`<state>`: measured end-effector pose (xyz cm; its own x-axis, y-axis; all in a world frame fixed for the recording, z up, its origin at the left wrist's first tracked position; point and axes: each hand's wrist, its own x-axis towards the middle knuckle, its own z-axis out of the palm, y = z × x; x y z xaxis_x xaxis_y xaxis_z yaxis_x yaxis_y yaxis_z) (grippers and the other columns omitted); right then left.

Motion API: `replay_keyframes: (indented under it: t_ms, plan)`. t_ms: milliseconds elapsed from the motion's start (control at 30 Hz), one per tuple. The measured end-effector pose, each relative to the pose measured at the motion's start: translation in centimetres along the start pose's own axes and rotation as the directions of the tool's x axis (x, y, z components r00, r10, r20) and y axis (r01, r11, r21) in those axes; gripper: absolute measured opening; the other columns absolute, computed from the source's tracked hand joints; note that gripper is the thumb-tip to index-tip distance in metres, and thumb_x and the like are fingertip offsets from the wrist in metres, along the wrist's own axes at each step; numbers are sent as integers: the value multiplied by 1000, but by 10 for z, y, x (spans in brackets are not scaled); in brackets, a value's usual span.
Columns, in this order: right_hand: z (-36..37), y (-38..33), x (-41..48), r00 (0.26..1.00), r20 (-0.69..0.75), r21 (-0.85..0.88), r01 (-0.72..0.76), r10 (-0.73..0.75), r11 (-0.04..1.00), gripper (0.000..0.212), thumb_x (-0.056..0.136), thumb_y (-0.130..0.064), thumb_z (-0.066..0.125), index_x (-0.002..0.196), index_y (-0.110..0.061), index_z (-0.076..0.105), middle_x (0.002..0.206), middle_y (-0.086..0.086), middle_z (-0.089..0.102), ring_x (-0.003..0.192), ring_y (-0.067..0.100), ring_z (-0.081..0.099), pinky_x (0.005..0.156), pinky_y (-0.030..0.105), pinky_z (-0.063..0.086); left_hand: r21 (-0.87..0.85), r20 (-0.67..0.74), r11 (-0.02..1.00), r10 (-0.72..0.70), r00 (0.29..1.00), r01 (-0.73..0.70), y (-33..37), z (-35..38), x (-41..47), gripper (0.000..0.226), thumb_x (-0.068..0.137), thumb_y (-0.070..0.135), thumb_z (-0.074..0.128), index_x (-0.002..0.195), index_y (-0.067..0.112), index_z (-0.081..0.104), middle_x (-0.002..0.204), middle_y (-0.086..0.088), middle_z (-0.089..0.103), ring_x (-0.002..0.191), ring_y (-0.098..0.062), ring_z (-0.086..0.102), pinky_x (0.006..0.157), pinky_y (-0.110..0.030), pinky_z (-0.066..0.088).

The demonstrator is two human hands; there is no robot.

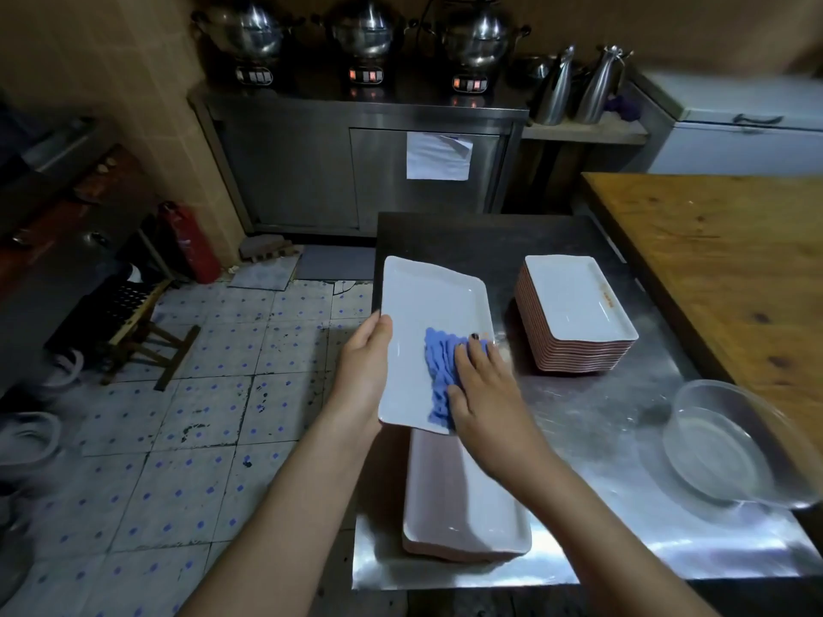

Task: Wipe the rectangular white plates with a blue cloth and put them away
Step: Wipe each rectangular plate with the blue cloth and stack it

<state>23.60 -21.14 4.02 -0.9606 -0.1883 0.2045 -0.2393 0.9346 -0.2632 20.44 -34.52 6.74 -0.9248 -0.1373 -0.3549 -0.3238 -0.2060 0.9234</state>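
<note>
Taking the steel table (601, 416) as our landmark, we begin far to its left. There a wooden stool (133, 331) stands on the tiled floor, and a red fire extinguisher (191, 242) leans at the wall behind it.

At the table's left edge, the left hand (365, 367) grips the held plate (427, 305) by its long left rim. The thumb lies on top and the fingers are hidden beneath. The plate is tilted and raised above the table's near left corner. On it lies the blue cloth (441, 376), bunched near the plate's near right part. The right hand (485, 394) presses down on the cloth with straight fingers, slightly spread.

Under both hands, at the table's near left corner, sits a low pile of plates (467, 518), partly covered by the right forearm.

Beyond the table, a paper sheet (438, 155) is stuck on a steel cabinet door. We cannot read any writing on it.

In the table's middle, towards its far side, stands the taller plate stack (574, 305). Small orange marks run along the right rim of its top plate, too small for us to read.

At the table's near right edge a clear bowl (730, 447) rests, and just beyond that edge is a wooden table (721, 269).
</note>
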Motion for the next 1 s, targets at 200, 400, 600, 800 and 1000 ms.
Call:
replay_keyframes:
  t_ms: [200, 400, 600, 800, 1000]
  plan:
    - [-3, 21, 28, 972, 64, -54, -222, 225, 974, 52, 102, -26, 24, 150, -13, 12, 160, 5, 0, 146, 22, -2, 116, 40, 4, 31, 47, 998, -56, 997, 55, -17, 5, -10, 37, 98, 32, 44, 133, 24, 48, 86, 11, 65, 63, -7, 67, 41, -17, 47]
    - [7, 6, -1, 999, -44, -47, 30, -32, 998, 38, 88, -7, 39, 110, 17, 58, 118, 33, 57, 116, 46, 53, 104, 49, 38, 3, 20, 999, -41, 999, 41, -12, -1, -1, 32, 98, 30, 43, 127, 19, 52, 92, 3, 69, 71, -14, 67, 49, -22, 50]
    - [19, 28, 7, 993, -17, 143, -113, 116, 983, 41, 96, -14, 42, 134, -1, 36, 147, 15, 30, 137, 26, 23, 111, 21, 5, 28, 37, 998, -63, 997, 62, -24, 4, -9, 34, 99, 31, 42, 130, 23, 51, 90, 6, 67, 71, -11, 66, 43, -18, 49]
    - [12, 19, -3, 969, -31, 331, -222, 246, 917, 36, 94, -15, 47, 127, -4, 40, 140, 6, 32, 128, 20, 34, 99, 13, 20, 9, 35, 1000, -19, 999, 19, -18, 8, -9, 30, 98, 29, 43, 126, 21, 52, 88, 7, 66, 71, -12, 65, 45, -20, 52]
    - [9, 28, -18, 982, 22, 279, -187, 188, 942, 34, 96, -11, 39, 129, -2, 42, 152, 13, 15, 139, 20, 15, 103, 11, 9, -2, 36, 1000, -14, 999, 14, -24, 16, -20, 31, 99, 26, 42, 127, 21, 53, 87, 7, 66, 70, -10, 64, 47, -19, 51]
